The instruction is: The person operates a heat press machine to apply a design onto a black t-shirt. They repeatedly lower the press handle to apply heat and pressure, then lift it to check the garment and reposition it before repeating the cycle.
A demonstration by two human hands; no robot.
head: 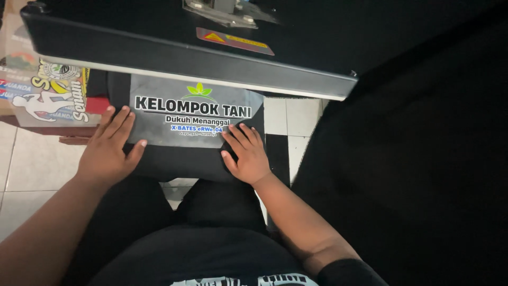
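Two bare hands lie flat on a grey transfer sheet (196, 119) spread over black fabric (185, 161) on the lower bed of a heat press. Above it, the raised upper platen (185, 58), a thick black slab with a pale metal edge, overhangs the sheet's far edge and hides it. A stack of printed sticker sheets (45, 95) sits to the left, and pale floor tiles (32, 159) show beneath. More black cloth (413, 159) fills the right side. The sheet is matte and rectangular, printed with a green leaf emblem, white lettering and smaller blue lettering. The left hand (108, 151) presses its lower left corner, fingers spread open; the right hand (246, 153) rests open at the lower right corner, gripping nothing.
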